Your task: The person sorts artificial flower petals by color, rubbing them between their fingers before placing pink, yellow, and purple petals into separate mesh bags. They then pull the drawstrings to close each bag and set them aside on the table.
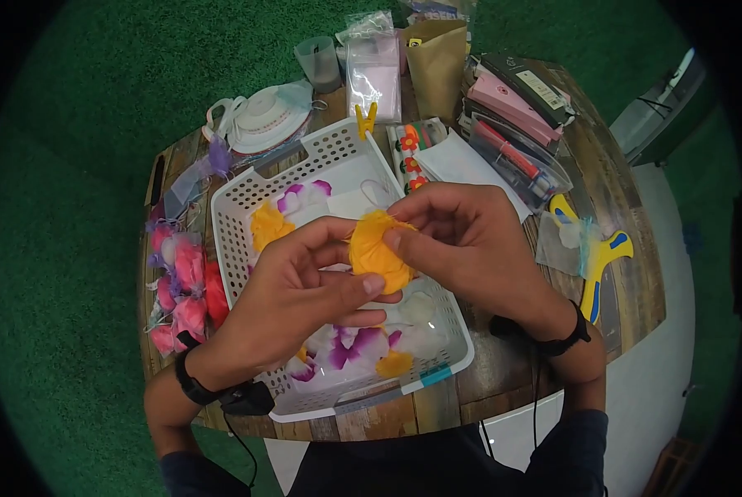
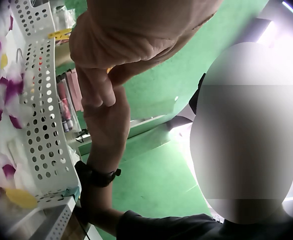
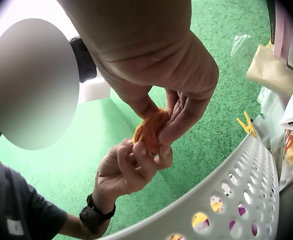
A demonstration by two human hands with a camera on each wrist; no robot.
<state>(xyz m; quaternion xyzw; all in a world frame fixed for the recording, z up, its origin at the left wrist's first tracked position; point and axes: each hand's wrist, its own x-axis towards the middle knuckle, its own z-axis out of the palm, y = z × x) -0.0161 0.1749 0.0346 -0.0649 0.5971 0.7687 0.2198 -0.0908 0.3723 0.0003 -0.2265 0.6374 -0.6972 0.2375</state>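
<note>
Over the white basket [image 1: 344, 412], both hands hold one yellow-orange petal bundle [image 1: 379, 258]. The left hand [image 1: 292, 294] grips its lower left side between thumb and fingers. At its upper right edge, the right hand [image 1: 470, 248] pinches it with thumb and fingertips. From the right wrist view, the bundle [image 3: 152, 131] looks crumpled, with the right hand [image 3: 176, 95] above and the left hand [image 3: 129, 167] below. The left wrist view shows the left hand [image 2: 131, 40] mostly from its back, hiding nearly all of the bundle.
Purple-white petals [image 1: 358, 348] and yellow petals [image 1: 269, 225] lie in the basket, a yellow clip [image 1: 366, 121] on its rim. Pink pouches [image 1: 189, 267] sit left; a ribbon roll [image 1: 265, 118] stands behind. At right are a pen pouch [image 1: 520, 163] and a yellow-blue tool [image 1: 604, 269].
</note>
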